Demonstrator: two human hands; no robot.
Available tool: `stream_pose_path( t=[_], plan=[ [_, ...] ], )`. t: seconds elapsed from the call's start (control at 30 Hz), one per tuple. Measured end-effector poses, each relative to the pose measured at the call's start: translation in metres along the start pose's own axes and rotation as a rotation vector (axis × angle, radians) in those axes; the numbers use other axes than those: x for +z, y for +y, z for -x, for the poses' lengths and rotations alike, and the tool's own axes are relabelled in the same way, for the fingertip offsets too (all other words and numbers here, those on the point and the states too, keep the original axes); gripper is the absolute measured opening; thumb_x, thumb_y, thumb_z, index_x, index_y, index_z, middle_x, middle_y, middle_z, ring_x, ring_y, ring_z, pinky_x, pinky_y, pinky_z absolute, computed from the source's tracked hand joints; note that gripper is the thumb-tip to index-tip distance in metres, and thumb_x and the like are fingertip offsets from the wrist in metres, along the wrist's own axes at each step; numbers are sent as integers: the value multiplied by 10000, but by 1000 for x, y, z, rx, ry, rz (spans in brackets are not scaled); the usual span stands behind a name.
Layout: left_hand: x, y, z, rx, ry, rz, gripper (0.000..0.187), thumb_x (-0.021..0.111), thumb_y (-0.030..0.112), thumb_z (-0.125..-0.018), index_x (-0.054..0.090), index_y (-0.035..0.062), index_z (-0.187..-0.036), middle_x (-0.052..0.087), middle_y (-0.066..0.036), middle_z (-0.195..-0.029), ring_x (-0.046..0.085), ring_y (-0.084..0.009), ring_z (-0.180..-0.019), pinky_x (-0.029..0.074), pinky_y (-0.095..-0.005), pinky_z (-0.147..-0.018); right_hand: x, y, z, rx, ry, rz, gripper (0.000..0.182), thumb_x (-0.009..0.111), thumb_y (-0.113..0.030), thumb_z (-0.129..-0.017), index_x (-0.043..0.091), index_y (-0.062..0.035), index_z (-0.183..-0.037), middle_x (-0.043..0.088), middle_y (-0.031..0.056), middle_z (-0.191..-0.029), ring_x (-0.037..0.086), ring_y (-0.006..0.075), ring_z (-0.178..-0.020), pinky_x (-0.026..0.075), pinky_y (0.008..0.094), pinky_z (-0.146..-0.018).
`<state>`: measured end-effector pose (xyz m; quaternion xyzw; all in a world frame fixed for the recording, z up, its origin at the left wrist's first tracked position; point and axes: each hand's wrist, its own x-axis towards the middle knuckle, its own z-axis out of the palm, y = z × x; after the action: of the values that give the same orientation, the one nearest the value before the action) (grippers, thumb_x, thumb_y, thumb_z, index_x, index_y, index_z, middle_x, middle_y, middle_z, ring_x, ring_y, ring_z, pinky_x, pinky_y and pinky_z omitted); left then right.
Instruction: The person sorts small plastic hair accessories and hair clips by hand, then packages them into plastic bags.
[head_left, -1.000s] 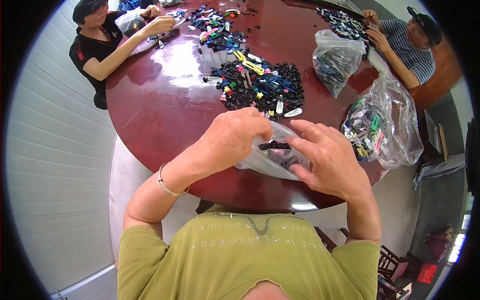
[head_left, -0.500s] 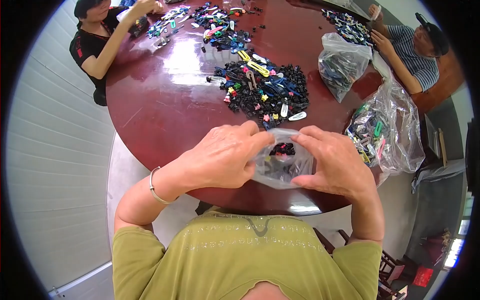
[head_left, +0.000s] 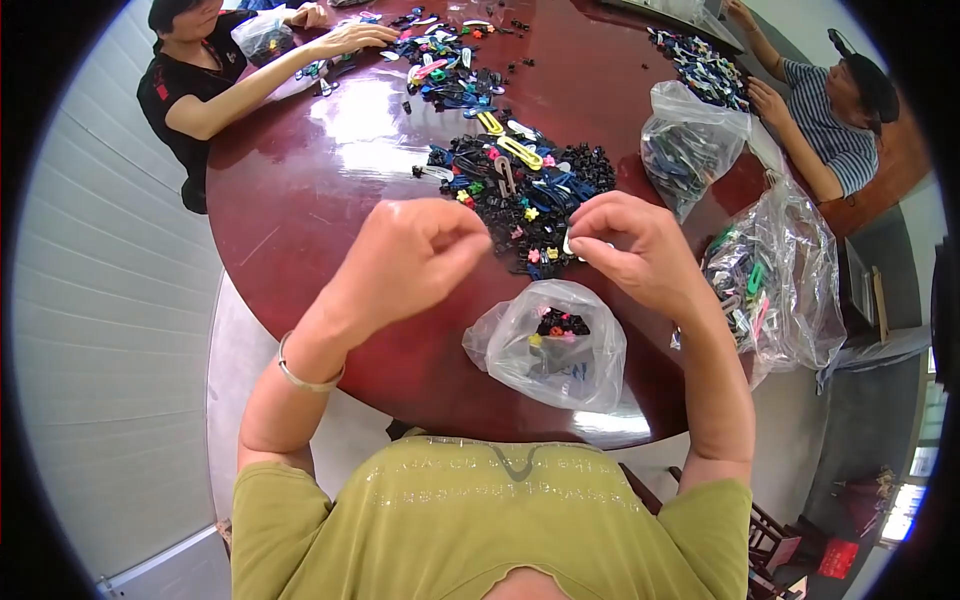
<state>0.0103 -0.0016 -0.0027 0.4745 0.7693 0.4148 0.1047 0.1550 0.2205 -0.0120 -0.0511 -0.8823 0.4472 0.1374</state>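
My left hand (head_left: 420,255) is above the table at the near left edge of a pile of hair clips (head_left: 520,190). Its thumb and fingers are closed in a pinch; whatever they hold, if anything, is hidden. My right hand (head_left: 640,250) is at the pile's near right side, thumb and forefinger closed around a white hair clip (head_left: 568,242). The pile mixes small black claw clips with coloured and white snap clips. Below and between my hands, a clear plastic bag (head_left: 595,375) stands open on the table, untouched. Small black, pink, red and yellow clips (head_left: 562,325) show inside it.
The round, dark red table (head_left: 300,220) carries more clip piles (head_left: 445,75) farther back. At the right are a filled bag (head_left: 690,140) and a larger clear bag (head_left: 795,270). One person (head_left: 200,90) sits left, another (head_left: 835,120) right, both with hands near clips.
Both my hands have let go of the plastic bag's rim and moved up and apart to the pile. The bag now stands by itself. The left person's arm has reached toward the far clips.
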Motion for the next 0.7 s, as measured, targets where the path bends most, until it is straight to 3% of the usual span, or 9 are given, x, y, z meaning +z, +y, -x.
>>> stream_pose_path(
  t=[0.03, 0.17, 0.27, 0.3, 0.4, 0.57, 0.67, 0.7],
  plan=[
    [0, -10, -6, -5, -39, -154, 109, 713, 66, -816, 716, -9, -895, 725, -146, -852, 700, -274, -743, 543, -375, -692, 5, 6, -5, 30, -18, 7, 126, 734, -89, -811, 720, -1, -900, 680, 99, -855, 671, 193, -752, 528, 321, -690],
    [14, -36, -18, -15, -110, -502, 239, 731, 109, -804, 664, -6, -1002, 702, -169, -922, 665, -392, -872, 527, -455, -779, 24, 18, -24, -54, -89, 160, 194, 751, -38, -807, 714, -10, -995, 644, 74, -940, 628, 129, -713, 509, 267, -652],
    [24, -40, -27, -39, -161, -504, 302, 726, 112, -805, 614, -5, -1060, 674, -192, -976, 654, -389, -942, 519, -468, -809, 37, 17, -32, -104, -71, 254, 284, 763, -54, -800, 699, -32, -1075, 635, 75, -983, 639, 149, -706, 515, 292, -647],
    [26, -40, -31, -41, -192, -487, 317, 725, 105, -797, 602, -10, -1065, 659, -220, -1006, 649, -400, -941, 524, -468, -809, 40, 16, -34, -112, -74, 318, 354, 781, -180, -789, 681, -85, -1114, 637, 95, -1002, 669, 309, -886, 539, 414, -764],
    [37, -43, -41, 11, -220, -486, 301, 728, 92, -789, 597, -11, -1040, 657, -219, -1006, 651, -396, -946, 525, -468, -811, 47, 14, -38, -180, -29, 463, 342, 784, -184, -782, 680, -81, -1091, 631, 96, -998, 662, 321, -891, 537, 426, -760],
    [31, -50, -41, 54, -143, -132, 254, 740, 40, -771, 642, -4, -1002, 675, -165, -813, 679, -345, -800, 541, -405, -727, 36, 18, -31, -177, -76, 450, 276, 772, -170, -783, 684, -74, -1026, 626, 83, -981, 663, 299, -869, 540, 404, -737],
    [23, -69, -41, 93, 66, -137, 251, 737, 52, -792, 644, -4, -1019, 679, -154, -843, 682, -302, -783, 541, -386, -717, 31, 15, -29, -160, -79, 462, 269, 770, -159, -779, 683, -74, -1019, 626, 83, -980, 663, 295, -864, 540, 401, -731],
    [20, -77, -46, 159, 237, -131, 238, 728, 49, -809, 647, -12, -1024, 681, -152, -901, 682, -282, -798, 540, -370, -717, 31, 14, -30, -163, -66, 454, 264, 772, -155, -771, 680, -71, -1004, 627, 81, -975, 663, 291, -865, 540, 398, -728]
  ],
)
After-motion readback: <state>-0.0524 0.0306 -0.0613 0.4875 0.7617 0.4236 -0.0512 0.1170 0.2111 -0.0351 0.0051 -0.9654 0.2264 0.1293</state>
